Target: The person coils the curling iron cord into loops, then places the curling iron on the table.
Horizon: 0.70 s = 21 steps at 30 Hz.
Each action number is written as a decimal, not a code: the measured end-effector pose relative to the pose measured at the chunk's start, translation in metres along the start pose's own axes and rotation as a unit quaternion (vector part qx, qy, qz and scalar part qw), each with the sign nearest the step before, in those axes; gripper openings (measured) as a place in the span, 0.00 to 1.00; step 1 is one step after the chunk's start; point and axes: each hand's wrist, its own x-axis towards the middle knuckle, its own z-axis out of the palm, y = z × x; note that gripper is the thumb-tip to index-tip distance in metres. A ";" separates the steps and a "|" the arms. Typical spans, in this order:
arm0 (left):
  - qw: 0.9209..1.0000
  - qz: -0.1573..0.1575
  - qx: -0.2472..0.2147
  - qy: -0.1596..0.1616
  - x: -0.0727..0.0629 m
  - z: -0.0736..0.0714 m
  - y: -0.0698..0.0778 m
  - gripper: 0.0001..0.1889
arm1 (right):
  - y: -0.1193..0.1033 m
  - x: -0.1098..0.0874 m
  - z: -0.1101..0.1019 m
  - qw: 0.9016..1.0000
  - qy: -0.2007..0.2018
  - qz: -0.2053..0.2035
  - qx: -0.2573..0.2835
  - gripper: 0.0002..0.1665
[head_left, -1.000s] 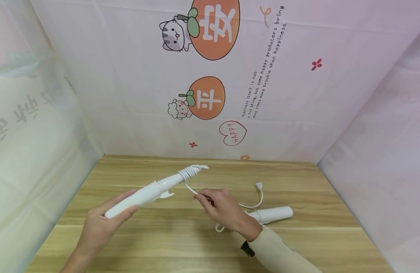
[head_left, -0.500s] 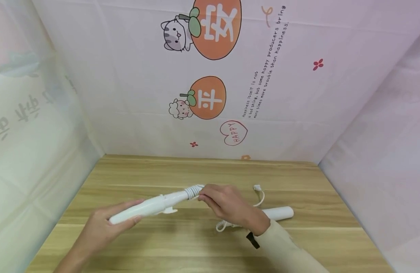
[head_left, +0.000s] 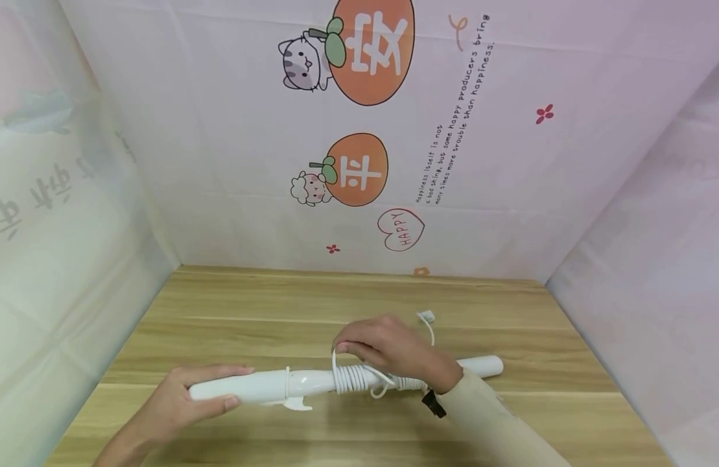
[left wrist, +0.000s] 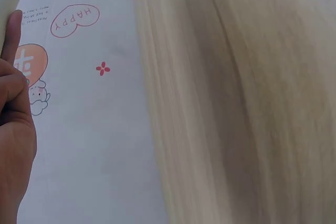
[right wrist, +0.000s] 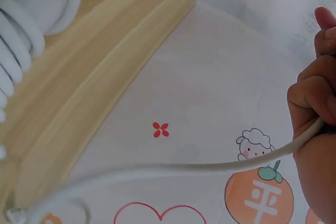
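Observation:
A white curling iron [head_left: 242,387] lies level across the head view, its lever [head_left: 297,403] jutting toward the person. My left hand [head_left: 178,395] grips its thick end, fingers on the far side and thumb on the near side. White cord [head_left: 352,377] is wound in several turns round the slimmer end. Above these turns my right hand [head_left: 388,344] pinches a loose stretch of cord. In the right wrist view that cord [right wrist: 184,169] runs taut-looking from the curled fingers [right wrist: 310,95]. The left wrist view catches only part of the left hand [left wrist: 16,124].
Behind my right forearm lies a second white curling iron [head_left: 480,366], its cord coiled too and partly hidden. A white plug [head_left: 427,316] rests farther back on the wooden table [head_left: 266,298]. Printed cloth walls [head_left: 231,214] enclose the back and both sides.
The held curling iron has tipped from slanting upward to level, its wound end coming down toward the person. My right hand has carried the cord round to above the coil. The plug has shifted left.

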 end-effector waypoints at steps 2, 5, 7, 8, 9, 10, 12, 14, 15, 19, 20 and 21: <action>1.000 0.007 -0.018 -0.002 0.000 0.001 -0.002 0.27 | 0.000 0.000 0.001 1.000 -0.007 0.005 0.016 0.09; 0.999 0.008 -0.044 0.001 -0.001 0.003 -0.005 0.28 | 0.001 -0.003 0.004 0.999 -0.011 0.017 0.038 0.12; 0.998 -0.006 -0.058 0.005 -0.002 0.003 -0.006 0.27 | 0.002 -0.004 0.006 0.998 -0.001 0.017 0.053 0.13; 0.998 -0.021 -0.066 0.008 -0.002 0.003 -0.006 0.26 | 0.002 -0.004 0.007 0.998 0.002 0.021 0.063 0.12; 0.997 -0.031 -0.068 0.013 -0.002 0.004 -0.005 0.25 | 0.001 -0.005 0.010 0.997 0.006 0.028 0.076 0.11; 0.996 -0.045 -0.070 0.020 -0.002 0.005 -0.005 0.24 | 0.001 -0.005 0.012 0.995 0.010 0.041 0.091 0.10; 0.995 -0.066 -0.070 0.037 -0.001 0.007 -0.003 0.23 | -0.001 -0.007 0.018 0.988 0.017 0.075 0.131 0.17; 0.994 -0.070 -0.064 0.055 0.001 0.011 -0.002 0.23 | -0.003 -0.009 0.024 0.978 0.020 0.129 0.164 0.21; 0.994 -0.065 -0.059 0.063 0.002 0.013 -0.002 0.23 | -0.003 -0.010 0.026 0.972 0.021 0.151 0.181 0.20; 0.993 -0.048 -0.058 0.091 0.005 0.019 -0.001 0.25 | -0.005 -0.009 0.031 0.963 0.024 0.196 0.184 0.14; 0.992 -0.047 -0.059 0.097 0.005 0.021 -0.001 0.25 | -0.006 -0.009 0.032 0.963 0.026 0.199 0.181 0.15; 0.992 -0.047 -0.057 0.105 0.006 0.022 0.000 0.25 | -0.006 -0.009 0.032 0.962 0.030 0.202 0.183 0.16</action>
